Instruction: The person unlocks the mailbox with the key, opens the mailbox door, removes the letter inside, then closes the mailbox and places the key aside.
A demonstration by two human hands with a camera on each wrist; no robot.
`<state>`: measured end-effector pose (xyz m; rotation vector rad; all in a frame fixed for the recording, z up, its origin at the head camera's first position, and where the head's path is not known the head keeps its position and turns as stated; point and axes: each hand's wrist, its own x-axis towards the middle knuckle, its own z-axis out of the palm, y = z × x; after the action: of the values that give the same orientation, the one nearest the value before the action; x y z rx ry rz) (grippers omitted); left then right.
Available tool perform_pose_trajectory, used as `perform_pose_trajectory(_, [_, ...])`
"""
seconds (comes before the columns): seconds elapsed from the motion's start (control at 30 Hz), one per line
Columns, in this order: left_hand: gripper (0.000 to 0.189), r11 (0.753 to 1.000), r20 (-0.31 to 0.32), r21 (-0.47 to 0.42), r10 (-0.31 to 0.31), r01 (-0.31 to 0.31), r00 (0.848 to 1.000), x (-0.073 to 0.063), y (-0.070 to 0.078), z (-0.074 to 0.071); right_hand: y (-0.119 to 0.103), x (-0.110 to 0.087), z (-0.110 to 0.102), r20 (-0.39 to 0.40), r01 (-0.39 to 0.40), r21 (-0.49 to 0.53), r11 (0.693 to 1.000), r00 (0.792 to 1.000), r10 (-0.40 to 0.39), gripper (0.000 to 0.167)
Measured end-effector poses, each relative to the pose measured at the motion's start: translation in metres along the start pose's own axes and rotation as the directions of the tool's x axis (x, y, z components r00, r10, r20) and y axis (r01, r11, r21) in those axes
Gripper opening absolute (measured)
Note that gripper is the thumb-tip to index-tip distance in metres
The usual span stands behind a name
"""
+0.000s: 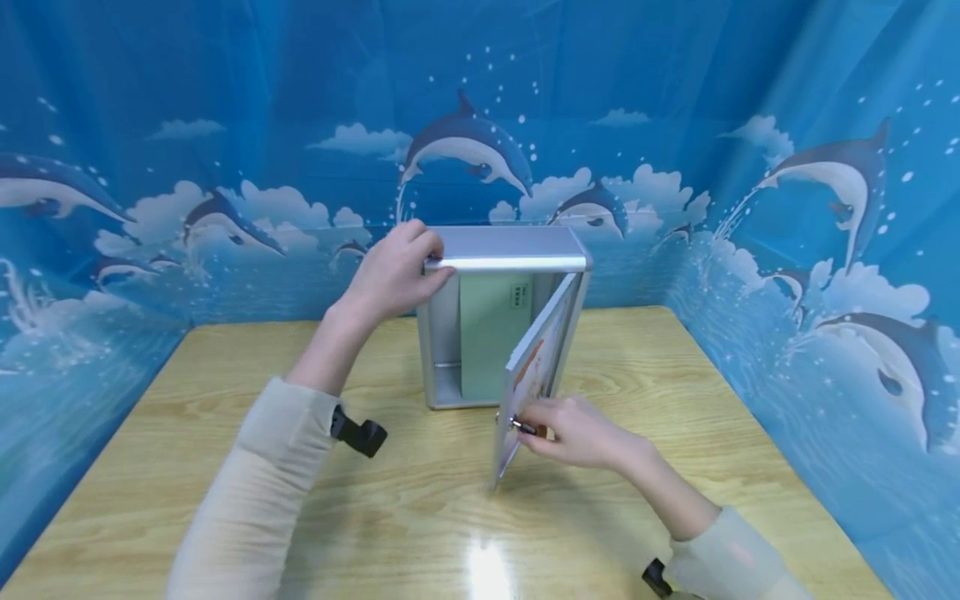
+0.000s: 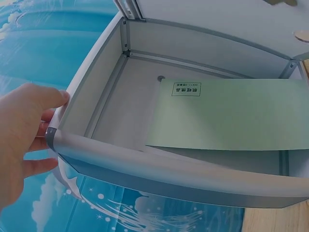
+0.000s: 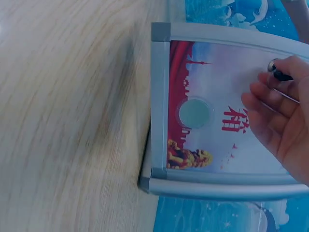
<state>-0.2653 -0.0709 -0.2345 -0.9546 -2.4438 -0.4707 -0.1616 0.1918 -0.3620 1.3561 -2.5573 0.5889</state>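
Note:
A silver metal box (image 1: 517, 242) stands upright on the table with its hinged front door (image 1: 542, 350) swung outward. My left hand (image 1: 397, 271) grips the box's top left corner, thumb on the front rim and fingers over the outside. With thumb and fingertips, my right hand (image 1: 577, 433) pinches a black-headed key (image 1: 528, 428) at the door's lock (image 3: 273, 65). Inside the box leans a flat green paper piece (image 2: 227, 113) with a small printed label. The door's outer face carries a printed picture with a red character and a round window (image 3: 194, 113).
The box rests on a wood-grain table (image 1: 360, 508), toward its far side. Blue curtains (image 1: 300, 83) printed with dolphins and clouds close off the back and both sides. Each wrist wears a black camera mount, such as the left mount (image 1: 360, 432).

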Motion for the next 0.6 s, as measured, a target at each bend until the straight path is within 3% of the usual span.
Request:
perform_pose_trajectory(0.17, [0.019,0.997,-0.046,0.068,0.038,-0.035,0.998,-0.001,0.003,0.002,0.005,-0.012,-0.008,0.051,-0.014,0.185,0.983,0.999,0.004,0.009])
perform_pose_trajectory(0.3, [0.018,0.990,-0.142,0.087,0.123,-0.111,0.982,-0.003,0.004,0.008,0.010,-0.022,-0.014,0.144,-0.124,0.362,0.924,0.987,0.076,0.009])
perform_pose_trajectory(0.37, [0.017,0.978,-0.224,0.106,0.202,-0.182,0.953,-0.005,0.006,0.013,0.013,-0.028,-0.017,0.192,-0.195,0.443,0.875,0.974,0.120,0.011])
perform_pose_trajectory(0.47, [0.013,0.940,-0.338,0.166,0.338,-0.298,0.878,-0.009,0.010,0.022,0.017,-0.035,-0.020,0.253,-0.275,0.541,0.795,0.954,0.158,0.014])
perform_pose_trajectory(0.53, [0.010,0.912,-0.382,0.204,0.410,-0.357,0.828,-0.010,0.015,0.029,0.020,-0.039,-0.021,0.272,-0.288,0.589,0.755,0.951,0.150,0.015])
perform_pose_trajectory(0.6, [0.008,0.888,-0.399,0.229,0.460,-0.400,0.793,-0.013,0.021,0.038,0.023,-0.042,-0.023,0.286,-0.286,0.639,0.714,0.950,0.125,0.016])
